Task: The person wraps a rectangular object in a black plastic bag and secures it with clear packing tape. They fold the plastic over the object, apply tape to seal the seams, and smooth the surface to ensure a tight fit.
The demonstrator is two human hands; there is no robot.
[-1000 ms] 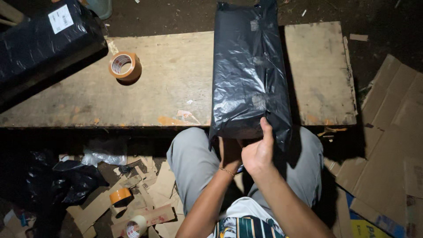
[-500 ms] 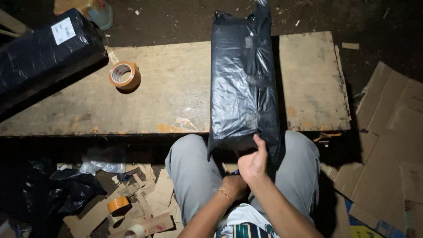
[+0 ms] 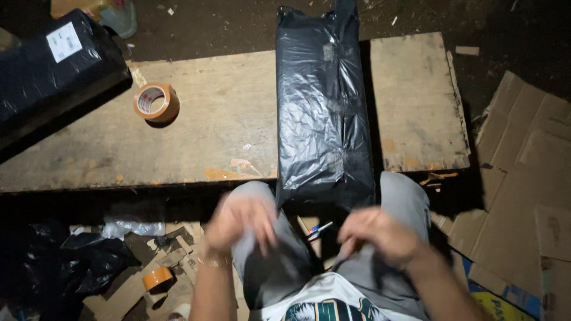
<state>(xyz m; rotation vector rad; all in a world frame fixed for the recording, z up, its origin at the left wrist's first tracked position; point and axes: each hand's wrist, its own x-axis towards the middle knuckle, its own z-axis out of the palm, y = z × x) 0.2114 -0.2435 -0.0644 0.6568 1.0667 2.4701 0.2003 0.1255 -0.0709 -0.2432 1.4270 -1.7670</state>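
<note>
A long parcel wrapped in black plastic (image 3: 324, 113) lies across the wooden board (image 3: 208, 137), its near end hanging over the edge above my knees. My left hand (image 3: 241, 223) is blurred over my left thigh with fingers spread and nothing in it, apart from the parcel. Over my right thigh, just below the parcel's near end, my right hand (image 3: 380, 235) is also blurred with its fingers curled; whether it holds anything is unclear. A pen (image 3: 319, 229) lies between my knees.
A roll of brown tape (image 3: 157, 102) sits on the board's left part. Another black-wrapped parcel with a white label (image 3: 53, 71) lies at the far left. Flattened cardboard (image 3: 523, 178) is on the right; scraps, black plastic (image 3: 89, 261) and a second tape roll (image 3: 157, 278) lie at lower left.
Both hands have come off the parcel's near end and moved apart, down over my thighs. The parcel stays on the board.
</note>
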